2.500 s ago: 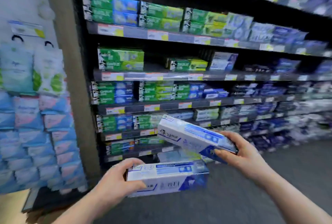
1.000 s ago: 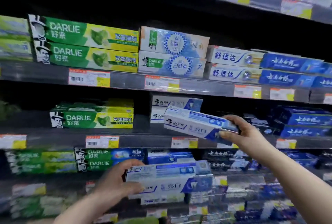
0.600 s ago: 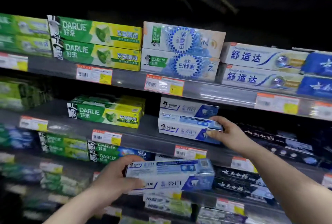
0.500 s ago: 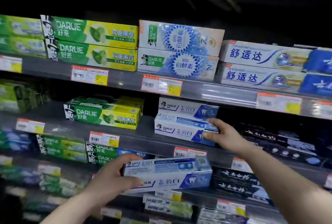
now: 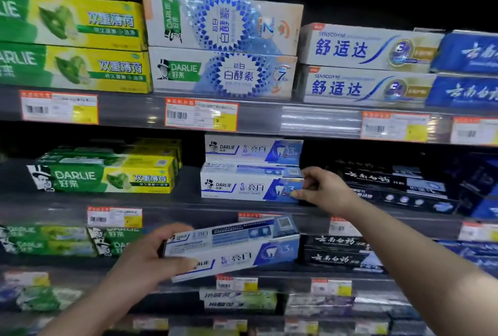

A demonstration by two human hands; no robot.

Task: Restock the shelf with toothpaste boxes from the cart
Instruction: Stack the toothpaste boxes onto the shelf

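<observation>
Along the left stretch of the middle shelf (image 5: 188,202), the green Darlie boxes (image 5: 107,174) sit stacked close to the front edge, nobody touching them. Lower down, out in front of the shelving, the left hand (image 5: 145,257) grips the left end of the waiting box (image 5: 237,246), fingers curled over its top and thumb across its face. That box hangs clear of every shelf, its right end a touch higher. On to the centre, and here's the change: the white-and-blue box (image 5: 242,186) that was tilted in mid-air a second ago now lies flat on the middle shelf. It faces out near the front edge, right in front of a matching box (image 5: 253,148) that shows above and behind it. The right hand (image 5: 323,190) hasn't let go yet, with fingers on top and thumb at the lower front corner pinching the box's right end. The black boxes (image 5: 390,184) sit just beyond the hand, farther right along the shelf. So one box looks landed, with only a last nudge and release left. The waiting box should be next, probably onto that same stack. No cart in view, so how many boxes remain is anyone's guess.
</observation>
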